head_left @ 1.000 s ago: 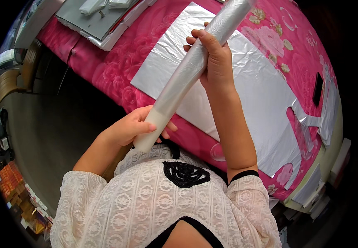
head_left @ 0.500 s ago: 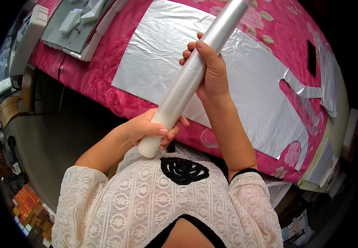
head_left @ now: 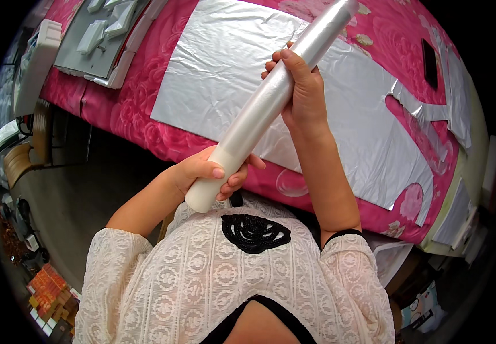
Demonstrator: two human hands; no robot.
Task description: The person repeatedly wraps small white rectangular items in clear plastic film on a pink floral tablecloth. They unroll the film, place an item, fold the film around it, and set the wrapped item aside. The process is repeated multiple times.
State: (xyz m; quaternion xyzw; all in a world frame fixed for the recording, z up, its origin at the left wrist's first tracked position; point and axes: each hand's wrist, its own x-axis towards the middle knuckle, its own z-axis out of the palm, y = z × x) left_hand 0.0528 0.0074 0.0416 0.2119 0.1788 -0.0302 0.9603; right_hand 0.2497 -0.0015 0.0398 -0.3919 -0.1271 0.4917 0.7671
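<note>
A long roll of clear plastic film (head_left: 256,112) slants across the view, its near end close to my chest and its far end up at the right. My left hand (head_left: 216,172) is closed round the near end, thumb on top. Farther up, my right hand (head_left: 299,86) wraps the roll with its fingers curled over the far side. Under and beyond the roll, a wide silver sheet (head_left: 202,74) lies spread on a table with a pink floral cloth (head_left: 127,109). Cut curved edges show at the sheet's right end.
At the back left a grey board (head_left: 90,54) bears several small white packets. A dark phone (head_left: 430,63) and silver scraps (head_left: 426,109) lie at the right. A wooden chair (head_left: 24,160) stands left of the table, and orange boxes (head_left: 47,286) sit on the floor.
The roll has shifted slightly upward, with both hands still round it. My right hand has moved a little up and to the right. The view has turned slightly.
</note>
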